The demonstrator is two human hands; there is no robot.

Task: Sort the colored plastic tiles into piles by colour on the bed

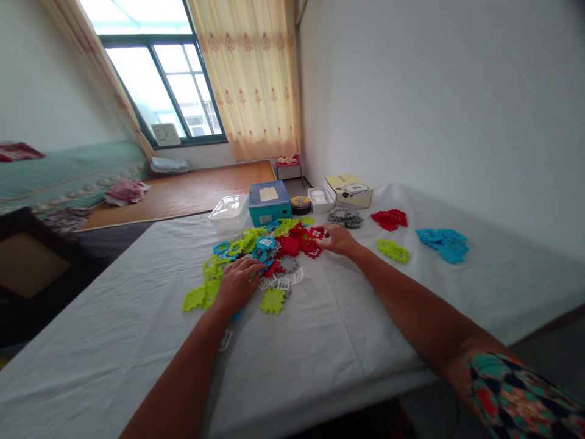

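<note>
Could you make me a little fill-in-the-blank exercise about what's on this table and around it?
1. The fingers of the right hand are at a piece coloured ____.
2. The separate cluster of pieces farthest to the right is ____.
3. A patterned sleeve shows on the ____ arm.
4. The square clock stands at the foot of the ____.

Missing words: red; blue; right; window.

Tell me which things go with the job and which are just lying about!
Part of the job, it seems:
multicoloured heap of notched plastic pieces, with left hand and right hand
white plastic grid pieces
red plastic stack, green stack, blue stack, grey stack

Probably just lying about:
blue cardboard box
yellow cardboard box
clear plastic box
round yellow-topped tin
</note>
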